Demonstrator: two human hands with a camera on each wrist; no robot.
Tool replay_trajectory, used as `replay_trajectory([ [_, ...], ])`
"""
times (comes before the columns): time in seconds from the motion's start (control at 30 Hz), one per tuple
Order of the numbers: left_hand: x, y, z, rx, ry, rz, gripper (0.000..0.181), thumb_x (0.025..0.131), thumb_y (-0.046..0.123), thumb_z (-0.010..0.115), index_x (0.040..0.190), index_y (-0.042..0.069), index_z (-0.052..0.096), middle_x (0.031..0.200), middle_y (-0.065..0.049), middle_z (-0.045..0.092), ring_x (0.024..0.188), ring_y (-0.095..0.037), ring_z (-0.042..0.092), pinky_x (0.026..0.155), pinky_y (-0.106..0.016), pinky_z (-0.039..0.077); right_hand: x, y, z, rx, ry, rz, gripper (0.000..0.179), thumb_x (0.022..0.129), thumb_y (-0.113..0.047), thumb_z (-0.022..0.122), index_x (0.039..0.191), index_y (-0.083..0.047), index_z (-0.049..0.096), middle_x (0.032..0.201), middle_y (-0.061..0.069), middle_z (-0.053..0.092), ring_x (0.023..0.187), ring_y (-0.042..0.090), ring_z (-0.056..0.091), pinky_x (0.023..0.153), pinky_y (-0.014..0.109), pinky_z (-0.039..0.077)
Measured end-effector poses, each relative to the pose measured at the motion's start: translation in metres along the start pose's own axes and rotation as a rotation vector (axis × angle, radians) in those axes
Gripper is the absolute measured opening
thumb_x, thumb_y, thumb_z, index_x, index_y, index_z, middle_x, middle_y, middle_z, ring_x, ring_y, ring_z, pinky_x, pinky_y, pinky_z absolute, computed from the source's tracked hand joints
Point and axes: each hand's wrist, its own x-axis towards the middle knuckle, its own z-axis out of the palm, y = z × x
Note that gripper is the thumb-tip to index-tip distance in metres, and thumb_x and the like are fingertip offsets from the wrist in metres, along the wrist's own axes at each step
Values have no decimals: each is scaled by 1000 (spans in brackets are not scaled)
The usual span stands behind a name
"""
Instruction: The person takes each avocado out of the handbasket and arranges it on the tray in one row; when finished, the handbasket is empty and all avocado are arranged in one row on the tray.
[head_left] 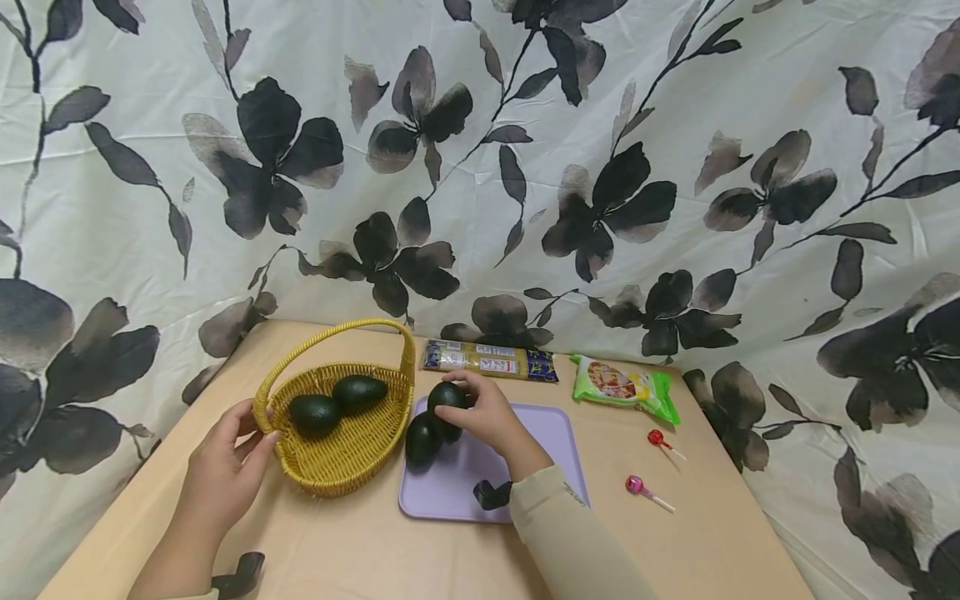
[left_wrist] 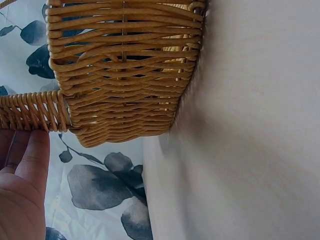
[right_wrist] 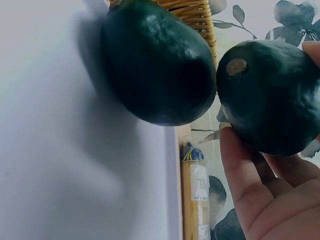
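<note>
My left hand (head_left: pixel 228 467) grips the base of the handle on the near left side of a yellow wicker basket (head_left: pixel 341 479). Inside the basket lie two dark green avocados, one rounder (head_left: pixel 313 415) and one pear-shaped (head_left: pixel 360 392). My right hand (head_left: pixel 487 417) holds another avocado (right_wrist: pixel 270 97) between thumb and fingers, above the left part of a lilac tray (head_left: pixel 480 508). Close beside it, a further avocado (right_wrist: pixel 157 62) rests on the tray's left side. From the left wrist, the basket's woven side (left_wrist: pixel 127 75) and my fingers under the handle are visible.
Behind the tray lies a long pack of pasta (head_left: pixel 489 360). To its right is a green snack packet (head_left: pixel 624 389). A red lollipop (head_left: pixel 657 438) and a pink lollipop (head_left: pixel 636 485) lie right of the tray. Floral cloth (head_left: pixel 525 208) hangs behind the table.
</note>
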Motion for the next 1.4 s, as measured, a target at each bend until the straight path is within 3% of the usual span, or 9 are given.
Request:
replay_trajectory([
  [0.27, 0, 0, 0, 7, -7, -10, 51, 94, -4, 69, 140, -1, 49, 122, -15, 62, 111, 25, 40, 93, 6, 43, -2, 15, -5, 19, 26, 5, 53, 82, -23, 86, 128, -13, 63, 119, 13, 69, 104, 27, 66, 86, 40, 65],
  [0.67, 0, 0, 1, 10, 2, -9, 51, 93, -5, 70, 140, -1, 49, 122, -17, 62, 111, 24, 40, 93, 6, 43, -9, 34, -8, 57, 34, 14, 42, 82, -17, 85, 118, -16, 63, 104, 12, 72, 94, 20, 67, 81, 33, 63],
  [0.8, 0, 0, 1, 13, 5, -7, 52, 93, -5, 70, 140, -1, 49, 123, -17, 62, 111, 25, 40, 94, 6, 43, -9, 39, -9, 33, 29, 28, 42, 83, -19, 85, 119, -15, 63, 109, 11, 70, 92, 21, 64, 79, 31, 61],
  [1.03, 0, 0, 1, 12, 7, -6, 52, 92, -6, 70, 139, -1, 49, 122, -15, 62, 111, 24, 40, 93, 5, 44, -13, 43, -9, -66, 9, 36, 51, 84, -24, 84, 130, -11, 67, 121, 7, 69, 99, 23, 62, 86, 35, 58],
  [1.4, -1, -1, 2, 12, 9, 1, 51, 94, -4, 69, 140, -1, 49, 123, -15, 61, 111, 25, 39, 94, 7, 42, -19, 54, -6, -87, 12, 61, 49, 82, -25, 86, 126, -8, 69, 105, 7, 72, 97, 16, 63, 93, 36, 56],
])
